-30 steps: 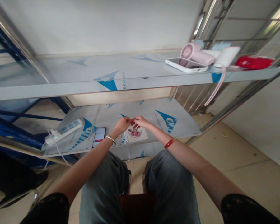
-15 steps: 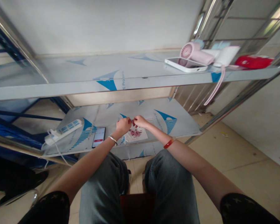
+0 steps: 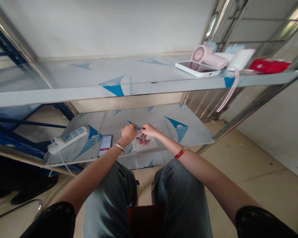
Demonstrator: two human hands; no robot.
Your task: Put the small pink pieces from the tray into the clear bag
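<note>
On the lower shelf (image 3: 161, 112) lies a pale sheet (image 3: 152, 144) with a dark red and pink pattern (image 3: 144, 140) in its middle. My left hand (image 3: 129, 132) is closed just above the sheet's left edge, fingertips pressed together; whatever it pinches is too small to make out. Over the sheet's far edge, my right hand (image 3: 149, 130) is closed in a pinch. A small dark red bit shows beneath its fingertips, but I cannot tell whether it is held. A narrow gap separates the two hands.
A phone (image 3: 105, 145) with a lit screen lies left of the sheet, and a white power strip (image 3: 72, 138) with a cable beyond it. Overhead, the upper shelf (image 3: 84, 91) carries a white-edged device (image 3: 197, 69), a pink handheld fan (image 3: 208, 59) and a red pouch (image 3: 270, 65).
My left hand has moved slightly left, widening the gap between the hands. My right hand has barely moved. A dark shape at the lower left has shifted.
</note>
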